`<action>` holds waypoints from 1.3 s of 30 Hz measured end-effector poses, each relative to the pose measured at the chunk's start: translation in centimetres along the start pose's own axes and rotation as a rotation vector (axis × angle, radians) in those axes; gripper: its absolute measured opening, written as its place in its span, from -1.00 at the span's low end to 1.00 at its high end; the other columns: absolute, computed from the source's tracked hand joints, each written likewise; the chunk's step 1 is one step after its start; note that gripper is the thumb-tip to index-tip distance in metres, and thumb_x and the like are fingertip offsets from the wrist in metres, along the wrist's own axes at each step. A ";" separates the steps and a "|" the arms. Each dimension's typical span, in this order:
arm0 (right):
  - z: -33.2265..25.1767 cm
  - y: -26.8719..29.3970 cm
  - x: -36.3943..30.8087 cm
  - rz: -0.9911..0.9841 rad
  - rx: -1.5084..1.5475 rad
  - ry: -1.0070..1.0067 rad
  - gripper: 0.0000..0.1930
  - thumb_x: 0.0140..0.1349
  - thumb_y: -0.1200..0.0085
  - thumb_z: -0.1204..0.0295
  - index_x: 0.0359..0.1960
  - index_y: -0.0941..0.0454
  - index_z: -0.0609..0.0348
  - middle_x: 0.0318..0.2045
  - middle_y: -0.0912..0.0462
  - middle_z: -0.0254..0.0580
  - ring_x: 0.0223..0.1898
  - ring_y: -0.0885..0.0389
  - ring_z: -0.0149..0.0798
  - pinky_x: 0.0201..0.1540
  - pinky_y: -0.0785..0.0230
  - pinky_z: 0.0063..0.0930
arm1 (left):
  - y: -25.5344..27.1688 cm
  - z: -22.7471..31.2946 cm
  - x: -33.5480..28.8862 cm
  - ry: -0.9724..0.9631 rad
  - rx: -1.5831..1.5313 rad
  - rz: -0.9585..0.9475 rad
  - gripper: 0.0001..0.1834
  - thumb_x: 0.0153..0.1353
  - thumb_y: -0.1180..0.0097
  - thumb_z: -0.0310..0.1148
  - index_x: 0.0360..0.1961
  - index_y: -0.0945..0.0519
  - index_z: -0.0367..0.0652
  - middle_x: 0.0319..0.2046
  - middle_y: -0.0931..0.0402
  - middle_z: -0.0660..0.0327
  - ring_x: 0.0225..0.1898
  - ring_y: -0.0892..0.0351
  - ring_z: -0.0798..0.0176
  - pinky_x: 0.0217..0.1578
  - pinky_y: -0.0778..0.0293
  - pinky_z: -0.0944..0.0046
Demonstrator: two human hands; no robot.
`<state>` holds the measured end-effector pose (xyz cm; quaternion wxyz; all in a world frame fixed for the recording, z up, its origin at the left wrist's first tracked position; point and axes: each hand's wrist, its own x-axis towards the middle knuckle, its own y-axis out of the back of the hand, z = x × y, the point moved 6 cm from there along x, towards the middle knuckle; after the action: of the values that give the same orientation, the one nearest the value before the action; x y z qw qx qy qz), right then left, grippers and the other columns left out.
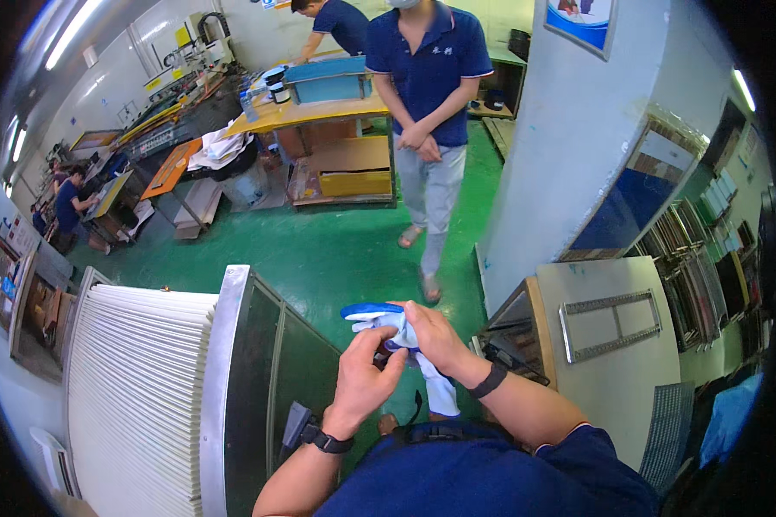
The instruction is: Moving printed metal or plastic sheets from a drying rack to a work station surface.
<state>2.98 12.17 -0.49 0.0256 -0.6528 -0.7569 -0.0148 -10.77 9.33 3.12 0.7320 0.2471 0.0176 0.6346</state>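
Observation:
In front of my body, over the green floor, both hands meet at a bunched white-and-blue work glove [371, 311]. My right hand [440, 342] is closed round its right side, with the thumb along the top. My left hand [364, 376] comes in from the lower left, thumb and fingers curled at the glove's near edge. The blue part of the glove juts out to the left, beyond my left fingertips. Folds and fingers hide the rest of its shape. Each wrist wears a black band.
A metal-framed rack of white pleated sheets [142, 379] stands close on my left. At right, a metal frame [612, 326] lies on a pale board [612, 379] beside a white pillar [569, 146]. Ahead, a person [427, 77] stands by a yellow-topped table [319, 110]; others work farther back.

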 end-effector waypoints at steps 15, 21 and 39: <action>4.6 5.4 -1.3 -0.069 -0.640 -0.006 -0.36 0.34 0.18 -0.07 -0.61 -0.53 0.32 -0.60 -0.56 0.13 -0.51 -0.56 0.04 -0.39 -0.37 -0.14 | -0.2 -6.1 -1.9 0.447 -0.412 0.254 -0.86 0.21 0.03 -0.50 -0.33 -0.59 -0.28 -0.50 -0.50 0.34 -0.46 -0.41 0.47 -0.43 -0.35 0.43; 4.2 -1.4 -4.3 -0.462 -0.713 0.198 -0.42 0.19 0.03 -0.21 -0.43 -0.64 0.11 -0.54 -0.60 0.02 -0.44 -0.59 0.10 -0.36 -0.43 -0.13 | 0.1 -8.9 -8.4 0.582 -0.361 0.285 -0.84 0.15 0.04 -0.53 -0.31 -0.58 -0.28 -0.40 -0.55 0.30 -0.37 -0.45 0.48 -0.35 -0.37 0.44; 8.3 -16.3 -18.2 -1.328 -0.565 0.034 -0.66 0.17 -0.09 0.19 -0.46 -0.58 0.29 -0.69 -0.52 -0.13 -0.60 -0.46 -0.41 -0.50 -0.33 -0.37 | 1.5 -0.2 -32.3 0.502 0.504 0.819 -0.72 0.18 -0.08 -0.26 -0.21 -0.55 -0.26 -0.29 -0.55 0.03 -0.25 -0.56 -0.08 -0.18 -0.50 0.07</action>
<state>-10.64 -7.76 -9.67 -0.1469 -0.0362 -0.9608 -0.2323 -18.50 -20.78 -5.72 0.3163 0.2424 0.2458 0.8836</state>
